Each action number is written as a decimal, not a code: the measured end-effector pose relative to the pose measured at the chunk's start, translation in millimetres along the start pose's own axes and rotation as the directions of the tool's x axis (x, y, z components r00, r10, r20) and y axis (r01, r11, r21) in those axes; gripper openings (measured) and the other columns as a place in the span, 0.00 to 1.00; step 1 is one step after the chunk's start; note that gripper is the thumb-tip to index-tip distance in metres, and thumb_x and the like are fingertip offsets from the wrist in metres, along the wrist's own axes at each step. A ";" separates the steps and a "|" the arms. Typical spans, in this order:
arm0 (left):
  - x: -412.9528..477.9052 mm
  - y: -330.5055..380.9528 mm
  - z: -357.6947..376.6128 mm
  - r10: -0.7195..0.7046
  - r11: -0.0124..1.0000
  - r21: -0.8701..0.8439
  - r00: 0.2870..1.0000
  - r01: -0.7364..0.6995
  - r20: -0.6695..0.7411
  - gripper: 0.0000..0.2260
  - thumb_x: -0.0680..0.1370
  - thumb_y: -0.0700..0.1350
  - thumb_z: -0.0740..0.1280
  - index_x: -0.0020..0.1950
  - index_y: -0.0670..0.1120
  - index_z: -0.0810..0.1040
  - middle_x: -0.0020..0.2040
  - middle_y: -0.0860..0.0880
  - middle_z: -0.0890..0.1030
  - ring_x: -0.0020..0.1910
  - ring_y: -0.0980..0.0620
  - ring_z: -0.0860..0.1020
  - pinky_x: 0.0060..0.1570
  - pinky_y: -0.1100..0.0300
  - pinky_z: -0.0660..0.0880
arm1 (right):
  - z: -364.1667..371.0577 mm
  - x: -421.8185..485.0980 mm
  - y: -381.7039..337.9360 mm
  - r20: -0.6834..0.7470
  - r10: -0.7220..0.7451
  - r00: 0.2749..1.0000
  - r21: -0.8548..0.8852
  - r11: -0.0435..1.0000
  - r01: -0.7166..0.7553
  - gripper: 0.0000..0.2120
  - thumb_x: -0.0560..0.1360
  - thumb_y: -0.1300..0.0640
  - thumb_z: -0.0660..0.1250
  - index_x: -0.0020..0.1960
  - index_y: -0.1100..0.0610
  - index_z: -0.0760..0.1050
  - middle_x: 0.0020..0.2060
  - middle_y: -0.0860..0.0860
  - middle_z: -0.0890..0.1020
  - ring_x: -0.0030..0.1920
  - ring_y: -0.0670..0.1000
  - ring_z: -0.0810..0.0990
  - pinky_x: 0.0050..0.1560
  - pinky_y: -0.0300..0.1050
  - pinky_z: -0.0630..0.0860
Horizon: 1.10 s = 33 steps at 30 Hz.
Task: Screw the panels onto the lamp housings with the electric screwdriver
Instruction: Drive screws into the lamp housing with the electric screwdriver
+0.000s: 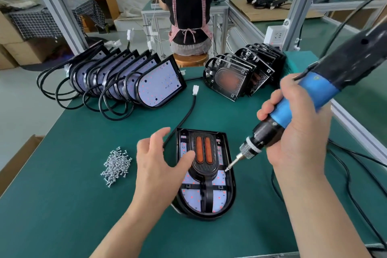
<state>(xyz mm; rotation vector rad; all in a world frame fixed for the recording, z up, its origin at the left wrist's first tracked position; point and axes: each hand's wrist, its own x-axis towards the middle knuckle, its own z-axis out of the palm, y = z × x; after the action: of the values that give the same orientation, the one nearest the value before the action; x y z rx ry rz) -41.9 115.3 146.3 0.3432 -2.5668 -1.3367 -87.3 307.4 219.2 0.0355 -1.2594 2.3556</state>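
Note:
A black lamp housing [229, 192] lies flat on the green mat, with a black panel [204, 163] carrying two orange strips set in it. My right hand [297, 132] grips the blue and black electric screwdriver [293, 109], tilted down to the left. Its bit tip [227, 169] touches the panel's right edge. My left hand [159, 163] hovers at the housing's left side with fingers spread, the thumb resting on the panel. A pile of silver screws [117, 165] lies left of that hand.
A row of housings with coiled black cables [125, 77] stands at the back left. A stack of black panels [243, 73] stands at the back right. A white connector [195, 90] and its cable trail toward the housing. A person sits beyond the bench. Cables lie on the right.

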 end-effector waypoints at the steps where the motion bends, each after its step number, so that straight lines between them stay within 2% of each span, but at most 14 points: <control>1: 3.3 -3.0 1.5 -0.064 0.997 0.046 0.996 0.061 0.057 0.33 0.69 0.59 0.73 0.71 0.61 0.65 0.60 0.54 0.68 0.59 0.51 0.73 0.58 0.56 0.71 | -2.5 -2.2 4.8 0.013 0.004 1.000 -0.034 0.999 -0.004 0.11 0.74 0.60 0.70 0.51 0.59 0.68 0.31 0.51 0.73 0.28 0.51 0.72 0.31 0.44 0.71; 3: 7.1 -5.7 6.1 -0.123 0.988 0.113 0.982 0.107 0.141 0.39 0.67 0.64 0.72 0.74 0.59 0.59 0.57 0.52 0.73 0.54 0.49 0.75 0.52 0.56 0.70 | -5.0 -5.9 14.6 0.033 0.010 0.999 -0.083 0.996 -0.007 0.13 0.73 0.60 0.70 0.52 0.59 0.68 0.29 0.51 0.73 0.27 0.51 0.72 0.32 0.45 0.71; 6: 9.9 -6.4 12.8 -0.149 0.977 0.179 0.971 0.115 0.185 0.42 0.67 0.67 0.71 0.75 0.55 0.57 0.54 0.54 0.79 0.56 0.49 0.77 0.52 0.55 0.71 | -5.8 -10.8 25.1 0.067 0.000 0.998 -0.138 0.990 0.009 0.11 0.73 0.60 0.70 0.50 0.58 0.68 0.28 0.51 0.73 0.25 0.52 0.72 0.32 0.44 0.72; 10: 10.0 -4.5 15.0 -0.149 0.980 0.159 0.971 0.119 0.190 0.31 0.69 0.63 0.71 0.68 0.55 0.67 0.47 0.65 0.78 0.51 0.54 0.78 0.48 0.57 0.71 | -5.3 -15.9 31.9 0.115 -0.005 0.993 -0.187 0.982 0.027 0.10 0.72 0.59 0.70 0.48 0.53 0.69 0.25 0.49 0.73 0.24 0.53 0.72 0.31 0.43 0.72; 13: 9.2 -3.7 15.0 -0.139 0.985 0.131 0.970 0.115 0.199 0.23 0.70 0.61 0.72 0.61 0.59 0.68 0.44 0.65 0.78 0.49 0.54 0.79 0.45 0.57 0.71 | -4.6 -19.2 33.9 0.126 0.006 0.992 -0.186 0.982 0.017 0.10 0.72 0.59 0.70 0.50 0.54 0.71 0.25 0.48 0.74 0.24 0.52 0.72 0.32 0.42 0.73; 17: 8.9 -3.8 14.8 -0.130 0.988 0.108 0.972 0.111 0.198 0.21 0.71 0.60 0.72 0.58 0.61 0.66 0.44 0.64 0.79 0.48 0.56 0.79 0.46 0.56 0.72 | -5.1 -21.8 35.6 0.130 -0.003 0.992 -0.214 0.976 0.031 0.10 0.73 0.61 0.70 0.50 0.54 0.71 0.26 0.48 0.73 0.24 0.53 0.72 0.31 0.43 0.73; 21: 8.7 -5.1 15.2 -0.127 0.990 0.086 0.972 0.112 0.196 0.21 0.71 0.60 0.72 0.57 0.62 0.66 0.44 0.63 0.80 0.48 0.60 0.79 0.46 0.57 0.74 | -5.8 -22.6 36.5 0.146 -0.008 0.989 -0.227 0.973 0.042 0.11 0.72 0.58 0.71 0.50 0.52 0.72 0.26 0.47 0.74 0.25 0.53 0.73 0.32 0.44 0.73; 25: 8.3 -5.7 16.6 -0.111 0.990 0.101 0.978 0.094 0.177 0.21 0.71 0.62 0.72 0.56 0.63 0.64 0.43 0.63 0.80 0.47 0.59 0.79 0.44 0.57 0.73 | -7.0 -22.9 38.6 0.194 -0.016 0.981 -0.232 0.971 0.061 0.10 0.71 0.56 0.71 0.50 0.49 0.73 0.27 0.48 0.74 0.25 0.53 0.73 0.32 0.45 0.73; 29: 6.9 -6.6 17.9 -0.090 0.992 0.102 0.981 0.074 0.172 0.18 0.71 0.62 0.71 0.54 0.64 0.65 0.39 0.64 0.80 0.42 0.66 0.78 0.39 0.69 0.71 | -8.7 -24.6 42.1 0.239 -0.022 0.971 -0.246 0.966 0.082 0.09 0.72 0.57 0.70 0.46 0.44 0.73 0.25 0.48 0.74 0.24 0.53 0.73 0.32 0.47 0.73; 33: 6.7 -6.7 18.2 -0.080 0.995 0.076 0.980 0.067 0.182 0.15 0.72 0.60 0.72 0.53 0.64 0.69 0.41 0.73 0.78 0.44 0.70 0.76 0.41 0.71 0.71 | -7.8 -26.6 44.1 0.287 -0.032 0.957 -0.245 0.964 0.105 0.09 0.72 0.58 0.69 0.47 0.53 0.68 0.24 0.48 0.74 0.23 0.53 0.71 0.30 0.46 0.71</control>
<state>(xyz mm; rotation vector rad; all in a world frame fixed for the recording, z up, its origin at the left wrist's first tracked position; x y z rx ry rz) -53.1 123.6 131.1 0.3447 -2.7836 -1.3666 -80.3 282.5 174.1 0.3360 -1.6633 2.1625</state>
